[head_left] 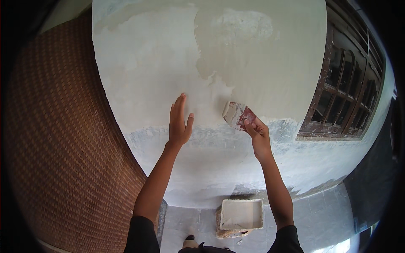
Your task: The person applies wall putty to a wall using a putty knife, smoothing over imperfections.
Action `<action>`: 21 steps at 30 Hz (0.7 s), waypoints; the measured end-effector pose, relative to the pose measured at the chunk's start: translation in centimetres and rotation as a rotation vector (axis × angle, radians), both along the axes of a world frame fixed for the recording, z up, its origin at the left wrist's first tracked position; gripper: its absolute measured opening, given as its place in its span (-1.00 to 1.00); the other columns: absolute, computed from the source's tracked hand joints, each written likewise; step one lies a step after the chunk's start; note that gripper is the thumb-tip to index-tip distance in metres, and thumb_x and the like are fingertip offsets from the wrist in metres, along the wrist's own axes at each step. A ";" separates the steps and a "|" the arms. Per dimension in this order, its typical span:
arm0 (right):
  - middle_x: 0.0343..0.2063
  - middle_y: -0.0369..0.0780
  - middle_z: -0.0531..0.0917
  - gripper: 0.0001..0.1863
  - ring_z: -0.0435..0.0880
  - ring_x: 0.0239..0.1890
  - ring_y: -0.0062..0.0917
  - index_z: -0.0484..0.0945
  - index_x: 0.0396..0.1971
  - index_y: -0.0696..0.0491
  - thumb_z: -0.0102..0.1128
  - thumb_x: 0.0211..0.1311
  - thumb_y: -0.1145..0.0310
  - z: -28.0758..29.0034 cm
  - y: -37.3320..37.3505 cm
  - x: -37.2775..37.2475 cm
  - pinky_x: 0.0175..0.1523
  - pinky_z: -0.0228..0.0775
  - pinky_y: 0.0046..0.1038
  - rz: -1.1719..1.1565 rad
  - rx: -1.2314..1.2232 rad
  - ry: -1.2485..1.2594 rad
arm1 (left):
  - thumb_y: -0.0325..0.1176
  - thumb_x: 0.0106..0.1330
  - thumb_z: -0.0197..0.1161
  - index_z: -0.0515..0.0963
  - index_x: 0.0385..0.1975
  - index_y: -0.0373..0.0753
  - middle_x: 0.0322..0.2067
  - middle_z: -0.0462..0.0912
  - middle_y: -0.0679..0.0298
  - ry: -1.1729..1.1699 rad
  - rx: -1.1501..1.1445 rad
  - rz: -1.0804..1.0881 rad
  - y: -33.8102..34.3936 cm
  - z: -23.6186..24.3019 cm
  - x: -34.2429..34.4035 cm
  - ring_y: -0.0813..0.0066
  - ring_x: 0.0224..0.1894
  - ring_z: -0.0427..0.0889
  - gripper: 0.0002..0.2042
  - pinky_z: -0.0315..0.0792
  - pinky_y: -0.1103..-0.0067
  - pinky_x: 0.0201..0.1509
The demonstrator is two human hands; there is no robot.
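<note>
My right hand [260, 133] grips a red putty scraper [238, 115], its blade side smeared with pale putty. The scraper is raised in front of the wall [156, 55]; whether its edge touches the surface I cannot tell. To its left, my left hand [180, 122] is raised empty, the thumb apart from the stretched fingers, close to the wall. Smooth whitish coating covers the left part of the wall, and a darker, greener patch [253, 63] spreads over the upper right. A rough bluish band runs across lower down, behind both wrists.
Below on the grey tiled floor [312, 217] is a shallow rectangular tray [242, 214] coated with pale putty, on a stained support. A brown woven panel [63, 139] stands along the left. At right, a dark wooden window frame [314, 120] with glass panes is set into the wall.
</note>
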State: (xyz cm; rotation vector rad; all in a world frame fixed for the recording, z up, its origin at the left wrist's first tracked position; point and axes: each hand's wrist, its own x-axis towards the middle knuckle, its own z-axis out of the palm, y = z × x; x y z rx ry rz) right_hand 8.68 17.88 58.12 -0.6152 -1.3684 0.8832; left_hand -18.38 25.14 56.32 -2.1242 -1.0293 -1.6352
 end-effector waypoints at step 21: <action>0.16 -0.18 0.60 -0.56 0.52 0.24 -0.11 0.63 0.07 0.05 0.20 0.15 0.62 1.8 8.9 -10.1 0.16 0.47 -0.21 -1.269 0.857 -0.806 | -0.27 0.37 0.02 0.19 0.42 -0.19 0.45 0.19 0.21 0.183 0.338 0.211 7.5 7.7 -4.2 0.27 0.50 0.12 -0.41 -0.12 0.11 0.54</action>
